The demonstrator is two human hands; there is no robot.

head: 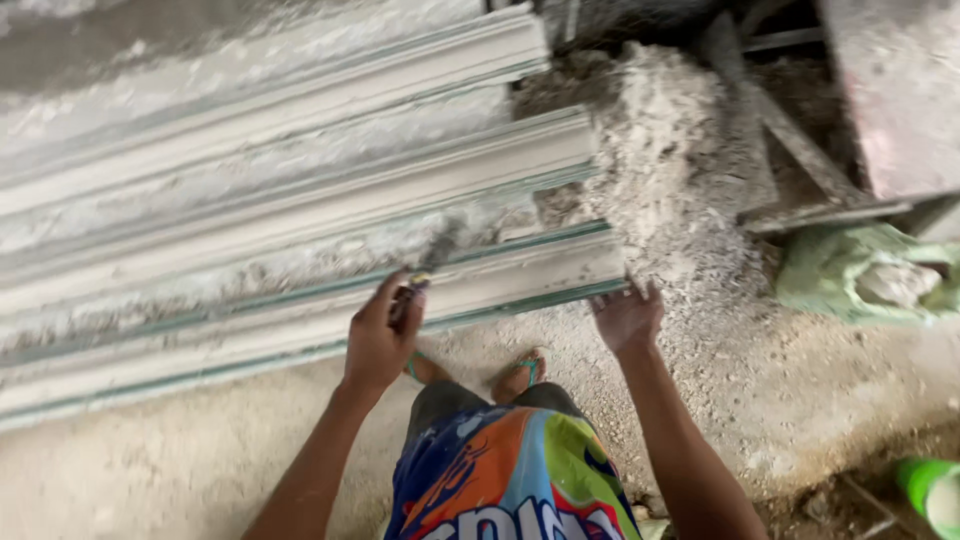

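Head view: your left hand (382, 335) grips a small scraping tool (418, 283) against the nearest plaster cornice moulding (500, 280). Your right hand (627, 318), fingers spread, presses the moulding's end, with the rubble heap (680, 170) just beyond it.

Soft daylight, motion blur esp. top-left.

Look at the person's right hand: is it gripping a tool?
No: the right hand is open and bare against the end of the nearest moulding; the left hand holds the small tool.
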